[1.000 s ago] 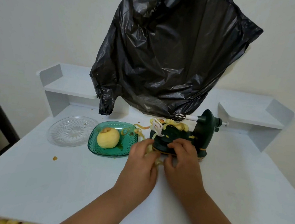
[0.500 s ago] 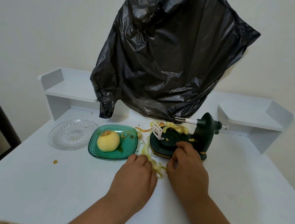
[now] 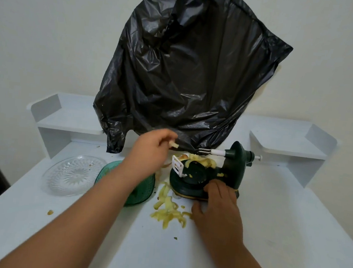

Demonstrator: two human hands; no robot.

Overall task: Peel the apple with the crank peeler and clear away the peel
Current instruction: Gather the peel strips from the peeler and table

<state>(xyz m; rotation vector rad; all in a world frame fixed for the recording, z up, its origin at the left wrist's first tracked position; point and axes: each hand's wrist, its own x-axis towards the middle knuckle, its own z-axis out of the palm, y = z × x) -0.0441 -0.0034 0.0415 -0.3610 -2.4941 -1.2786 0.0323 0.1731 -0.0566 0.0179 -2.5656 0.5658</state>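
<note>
The dark green crank peeler (image 3: 229,172) stands on the white table (image 3: 290,240), with yellow peel strips draped over its top (image 3: 203,160). More peel (image 3: 168,212) lies in a loose pile on the table in front of it. My left hand (image 3: 150,150) is raised above the green bowl (image 3: 142,193), pinching a small piece of peel (image 3: 174,144) near the black bag. My right hand (image 3: 218,203) rests against the peeler's base, fingers curled around its front edge. My left forearm hides the peeled apple in the bowl.
A black bin bag (image 3: 189,75) hangs against the wall behind the peeler. A clear glass plate (image 3: 71,175) sits at the left. White shelf units (image 3: 70,120) stand along the back of the table. A small peel scrap (image 3: 50,212) lies near the left.
My left hand has lifted off the table with a piece of peel and moved up toward the bag, now covering the apple. My right hand stays at the peeler's base.
</note>
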